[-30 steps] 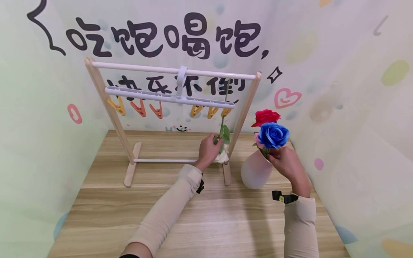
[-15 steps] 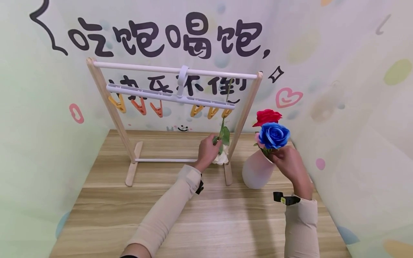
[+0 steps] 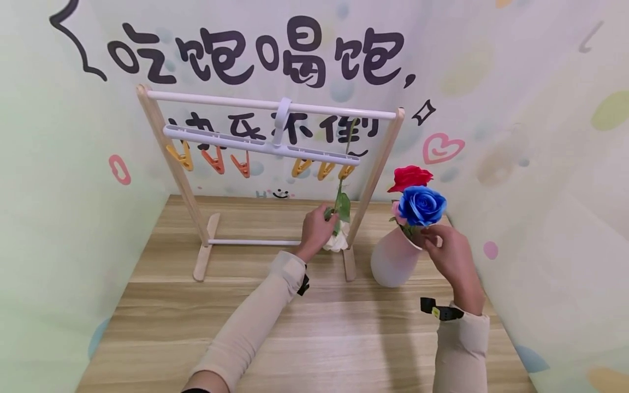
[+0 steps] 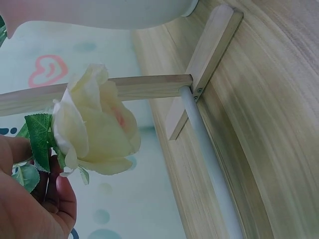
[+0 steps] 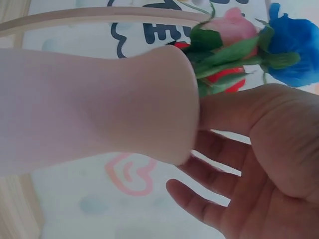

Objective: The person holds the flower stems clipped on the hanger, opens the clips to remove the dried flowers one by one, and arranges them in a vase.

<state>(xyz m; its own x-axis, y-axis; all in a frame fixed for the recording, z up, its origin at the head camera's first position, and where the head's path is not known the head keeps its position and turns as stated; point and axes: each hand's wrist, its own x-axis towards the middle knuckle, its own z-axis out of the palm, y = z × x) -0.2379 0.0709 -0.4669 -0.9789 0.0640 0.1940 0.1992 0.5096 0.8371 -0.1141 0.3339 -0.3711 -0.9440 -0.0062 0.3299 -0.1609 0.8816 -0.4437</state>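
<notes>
A white rose [image 3: 337,240] hangs upside down beneath the rack's rightmost yellow clip [image 3: 346,172], its stem rising past the hanger bar. My left hand [image 3: 316,229] pinches that stem by the green leaves [image 4: 39,142], just above the bloom. On the right, my right hand [image 3: 449,254] has thumb and fingers at the rim of a pale pinkish-white vase [image 3: 393,262], gripping its edge; the fingertips are partly hidden behind the rim. In the vase stand a blue rose [image 3: 422,206], a red rose [image 3: 411,178] and a pink rose [image 3: 399,213].
A wooden rack [image 3: 375,180] with a white top rod [image 3: 221,100] carries a pale blue hanger [image 3: 236,141]. More yellow and orange clips [image 3: 241,164] hang along it. The wood-grain table [image 3: 314,338] meets printed walls at the back and sides.
My right hand has shifted slightly right and down along the vase's rim, away from the blooms. My left hand stays on the white rose's stem. The head view has drifted a little.
</notes>
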